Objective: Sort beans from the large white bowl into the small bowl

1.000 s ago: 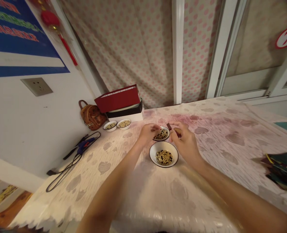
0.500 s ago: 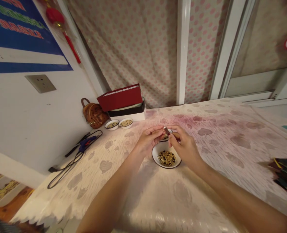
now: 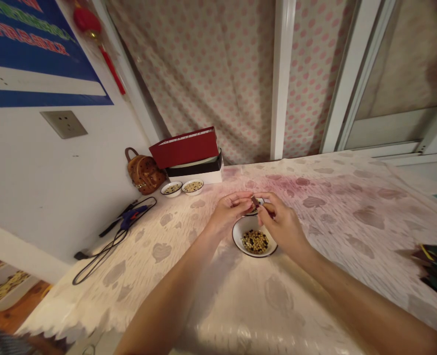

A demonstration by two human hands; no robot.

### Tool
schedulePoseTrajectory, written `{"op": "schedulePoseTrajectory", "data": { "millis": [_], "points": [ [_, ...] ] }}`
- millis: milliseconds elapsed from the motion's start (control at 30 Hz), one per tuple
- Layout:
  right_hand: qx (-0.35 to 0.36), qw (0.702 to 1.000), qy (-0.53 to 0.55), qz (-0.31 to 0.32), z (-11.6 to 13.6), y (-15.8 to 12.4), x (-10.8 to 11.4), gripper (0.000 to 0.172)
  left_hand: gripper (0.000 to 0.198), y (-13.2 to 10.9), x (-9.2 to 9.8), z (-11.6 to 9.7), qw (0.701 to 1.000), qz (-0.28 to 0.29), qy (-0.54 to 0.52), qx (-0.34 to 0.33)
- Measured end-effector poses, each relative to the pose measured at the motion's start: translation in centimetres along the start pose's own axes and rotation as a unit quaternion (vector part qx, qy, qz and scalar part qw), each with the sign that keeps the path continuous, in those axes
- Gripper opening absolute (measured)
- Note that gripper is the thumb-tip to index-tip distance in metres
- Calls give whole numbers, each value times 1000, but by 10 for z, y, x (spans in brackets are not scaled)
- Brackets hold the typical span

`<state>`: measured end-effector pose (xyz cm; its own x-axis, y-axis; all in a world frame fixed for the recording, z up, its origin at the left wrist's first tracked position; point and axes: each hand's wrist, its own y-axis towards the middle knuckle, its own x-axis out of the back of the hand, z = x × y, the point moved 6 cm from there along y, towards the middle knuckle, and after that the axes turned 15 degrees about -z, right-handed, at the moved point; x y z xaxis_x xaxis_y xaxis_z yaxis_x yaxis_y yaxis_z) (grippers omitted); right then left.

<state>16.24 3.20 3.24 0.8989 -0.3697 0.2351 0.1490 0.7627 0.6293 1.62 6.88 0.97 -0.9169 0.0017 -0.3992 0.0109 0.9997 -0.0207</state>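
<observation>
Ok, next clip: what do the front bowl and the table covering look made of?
The white bowl looks like enamelled metal or glazed ceramic: glossy, with a dark rim. The table covering seems to be thin plastic film: shiny highlights, creases and a scalloped edge.

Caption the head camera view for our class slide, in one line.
Left hand and right hand meet at a dark piece over a white bowl of mixed beans.

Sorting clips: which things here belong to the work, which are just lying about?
In use: left hand, right hand pinching a dark-red piece, white bowl of mixed beans, small dish beneath the hands.
Lying about: two small bean bowls, red box, glue gun, brown bag.
</observation>
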Motion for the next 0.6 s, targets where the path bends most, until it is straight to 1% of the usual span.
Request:
{"op": "schedulePoseTrajectory", "data": {
  "millis": [133, 233, 333, 367, 433, 533, 567, 600],
  "points": [
    [-1, 1000, -5, 1, -1, 0, 0, 26, 46, 1, 3, 0, 999, -14, 28, -16],
    [-13, 1000, -10, 1, -3, 0, 0, 25, 44, 4, 7, -3, 998, -34, 39, -45],
    [-25, 999, -19, -25, -3, 1, 5, 26, 41, 5, 9, -8, 994, -35, 72, -80],
    [-28, 999, -20, -38, -3, 2, 8, 27, 38, 5, 8, -9, 991, -25, 98, -85],
    [-30, 997, -20, -64, -2, 4, 13, 27, 31, 1, 4, -9, 983, 16, 164, -86],
    [-33, 995, -15, -87, -1, 7, 18, 28, 22, -7, -3, -7, 954, 88, 268, -99],
    [-35, 995, -14, -92, -1, 8, 19, 29, 20, -9, -4, -7, 943, 98, 297, -111],
    [-35, 995, -11, -95, -1, 8, 19, 29, 18, -8, -3, -7, 933, 94, 323, -125]
  ]
}}
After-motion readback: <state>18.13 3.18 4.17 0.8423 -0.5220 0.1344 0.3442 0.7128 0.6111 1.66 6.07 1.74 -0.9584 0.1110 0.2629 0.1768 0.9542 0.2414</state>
